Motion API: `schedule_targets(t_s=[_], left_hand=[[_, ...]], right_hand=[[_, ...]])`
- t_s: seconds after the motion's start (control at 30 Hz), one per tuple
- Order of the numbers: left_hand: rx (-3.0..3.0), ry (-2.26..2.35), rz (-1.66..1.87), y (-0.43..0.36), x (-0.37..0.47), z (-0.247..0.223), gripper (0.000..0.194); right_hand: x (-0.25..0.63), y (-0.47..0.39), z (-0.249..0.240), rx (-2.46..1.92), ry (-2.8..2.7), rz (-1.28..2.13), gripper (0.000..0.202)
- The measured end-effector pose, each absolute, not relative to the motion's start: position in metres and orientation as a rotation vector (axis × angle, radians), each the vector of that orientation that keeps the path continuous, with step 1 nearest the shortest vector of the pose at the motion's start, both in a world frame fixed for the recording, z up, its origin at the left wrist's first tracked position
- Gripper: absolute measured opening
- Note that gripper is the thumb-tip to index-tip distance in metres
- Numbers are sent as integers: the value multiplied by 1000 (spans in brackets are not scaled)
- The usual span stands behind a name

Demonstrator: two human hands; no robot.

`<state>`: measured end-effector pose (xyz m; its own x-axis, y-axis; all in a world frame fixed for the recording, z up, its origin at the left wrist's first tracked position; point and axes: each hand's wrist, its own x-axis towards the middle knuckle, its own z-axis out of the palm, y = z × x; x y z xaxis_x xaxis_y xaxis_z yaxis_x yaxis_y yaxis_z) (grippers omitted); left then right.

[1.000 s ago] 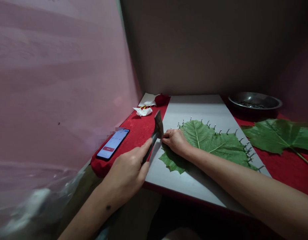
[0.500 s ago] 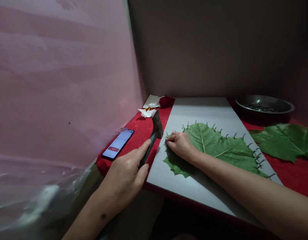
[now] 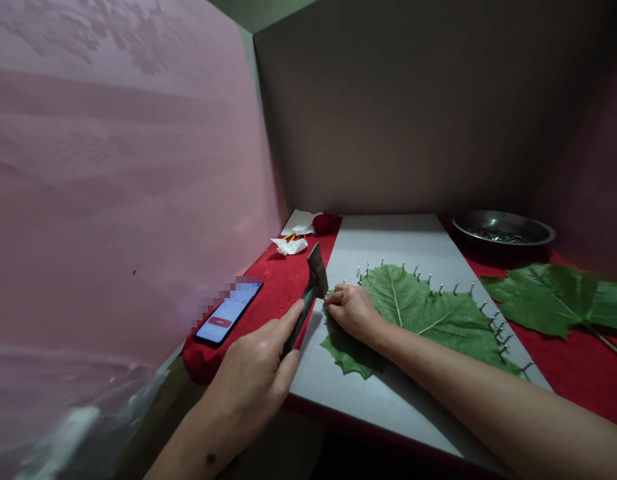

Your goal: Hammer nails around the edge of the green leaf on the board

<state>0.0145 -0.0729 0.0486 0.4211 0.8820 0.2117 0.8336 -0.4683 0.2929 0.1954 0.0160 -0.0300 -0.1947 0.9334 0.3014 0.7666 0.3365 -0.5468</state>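
Observation:
My left hand (image 3: pixel 253 363) is closed around the dark handle of a hammer (image 3: pixel 317 272). The hammer's metal head is beside the fingertips of my right hand (image 3: pixel 354 311), close to the board's left edge. Those fingertips pinch a small nail (image 3: pixel 326 297) at the left margin of a large green leaf (image 3: pixel 403 300); my fingers hide part of it. The leaf lies flat on a white board (image 3: pixel 388 237). Several upright nails (image 3: pixel 455 289) follow its far and right edges. My right forearm crosses above the leaf and covers its lower middle.
A metal bowl (image 3: pixel 503 230) of nails stands at the back right on red cloth (image 3: pixel 583 373). Another green leaf (image 3: pixel 548 297) lies in front of it. To the left are a phone (image 3: pixel 229 313), crumpled white paper (image 3: pixel 291 247) and a red object (image 3: pixel 325 223). Walls rise behind and left.
The camera view has tilted up, so the board appears lower and slightly further left. The hammer head has come closer to the pinched nail. My right hand keeps its place on the leaf's edge.

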Motion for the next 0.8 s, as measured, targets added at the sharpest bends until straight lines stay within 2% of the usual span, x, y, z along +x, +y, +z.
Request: schedule_targets(t_s=[0.8], left_hand=[[2495, 1568, 388, -68, 19, 44, 54]], right_hand=[[195, 17, -30, -1491, -2040, 334, 24]])
